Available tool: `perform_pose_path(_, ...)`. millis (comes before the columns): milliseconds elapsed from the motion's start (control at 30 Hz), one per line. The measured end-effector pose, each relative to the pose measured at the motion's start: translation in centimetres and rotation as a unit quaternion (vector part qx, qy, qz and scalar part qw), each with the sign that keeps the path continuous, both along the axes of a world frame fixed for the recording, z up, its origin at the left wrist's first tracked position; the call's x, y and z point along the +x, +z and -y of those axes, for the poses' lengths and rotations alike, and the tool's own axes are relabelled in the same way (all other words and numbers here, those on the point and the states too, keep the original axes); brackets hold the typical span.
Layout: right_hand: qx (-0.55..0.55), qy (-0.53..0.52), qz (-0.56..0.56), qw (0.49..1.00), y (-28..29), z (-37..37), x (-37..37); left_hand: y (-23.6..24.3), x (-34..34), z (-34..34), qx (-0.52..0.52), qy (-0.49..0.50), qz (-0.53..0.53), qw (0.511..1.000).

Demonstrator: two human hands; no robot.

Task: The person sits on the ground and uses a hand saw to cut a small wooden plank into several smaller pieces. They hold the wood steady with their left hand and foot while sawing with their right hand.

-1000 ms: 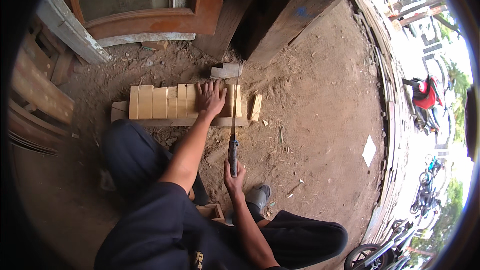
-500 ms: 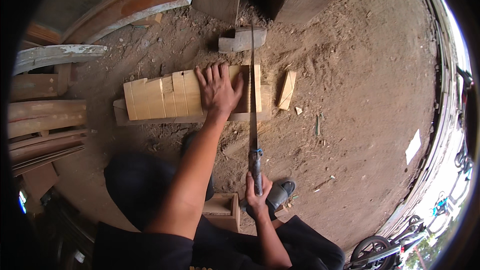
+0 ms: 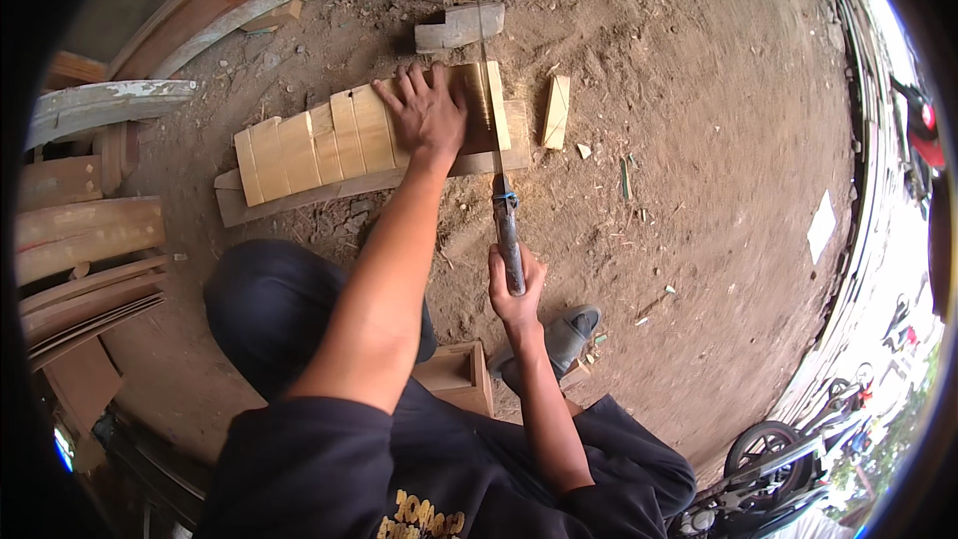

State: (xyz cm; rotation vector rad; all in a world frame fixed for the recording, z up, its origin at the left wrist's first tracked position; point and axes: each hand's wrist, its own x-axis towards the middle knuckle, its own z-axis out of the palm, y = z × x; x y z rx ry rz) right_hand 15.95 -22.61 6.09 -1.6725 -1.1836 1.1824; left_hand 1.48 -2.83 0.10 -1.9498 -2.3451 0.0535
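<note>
My left hand [image 3: 429, 120] lies spread on a pale, stepped wooden piece [image 3: 289, 155] with grooves across it, pressing near its right end. The piece rests on a brown plank [image 3: 232, 206] on the ground. My right hand [image 3: 519, 284] is closed around the dark handle of a handsaw [image 3: 508, 235], with blue binding where handle meets blade. The long blade points away from me and crosses the wood close to its right end, just right of my left hand. Beyond that end, a small wooden offcut [image 3: 557, 112] lies on the dirt.
A grey block [image 3: 459, 30] sits past the blade's far end. Curved and flat timber [image 3: 90, 230] is stacked at the left. My shoe [image 3: 571, 334] and an open wooden box [image 3: 454, 374] are close to me. A motorcycle [image 3: 773, 459] stands at the lower right.
My right hand has pushed the saw forward, bringing the handle close to the wood's near edge. My left hand keeps its place on the piece. The whole view has shifted and tilted a little.
</note>
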Motion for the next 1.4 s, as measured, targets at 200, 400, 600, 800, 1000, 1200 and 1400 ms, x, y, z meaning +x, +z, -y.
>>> perform_pose_path(200, -0.03, -0.027, -0.027, 0.999, 0.5, 4.3, 0.1, 0.0, -0.3, 0.6, 0.005, 0.014, 0.063, 0.998)
perform_pose_path(400, -0.024, -0.008, 0.02, 0.999, 1.3, 8.1, 1.6, 0.6, -0.2, 0.7, -0.038, 0.019, 0.056, 0.998)
perform_pose_path(600, -0.05, 0.016, -0.005, 0.999, 0.8, 1.8, 0.7, 0.6, -0.4, 0.6, -0.031, 0.003, 0.058, 0.998)
perform_pose_path(800, -0.041, 0.03, 0.003, 0.999, 2.4, 6.6, 2.3, -0.1, -0.9, 0.7, 0.019, -0.003, 0.081, 0.996)
perform_pose_path(1000, -0.058, 0.004, -0.001, 0.998, 1.0, -0.7, -0.3, 1.3, -0.2, 0.7, -0.068, -0.013, 0.054, 0.996)
perform_pose_path(1200, -0.064, 0.021, 0.014, 0.998, 3.9, 7.0, 2.6, 1.2, -0.6, 0.5, -0.055, 0.003, 0.066, 0.996)
perform_pose_path(1400, -0.105, 0.029, 0.023, 0.994, 4.2, 7.3, 1.9, 1.5, -0.2, 0.4, -0.057, -0.002, 0.069, 0.996)
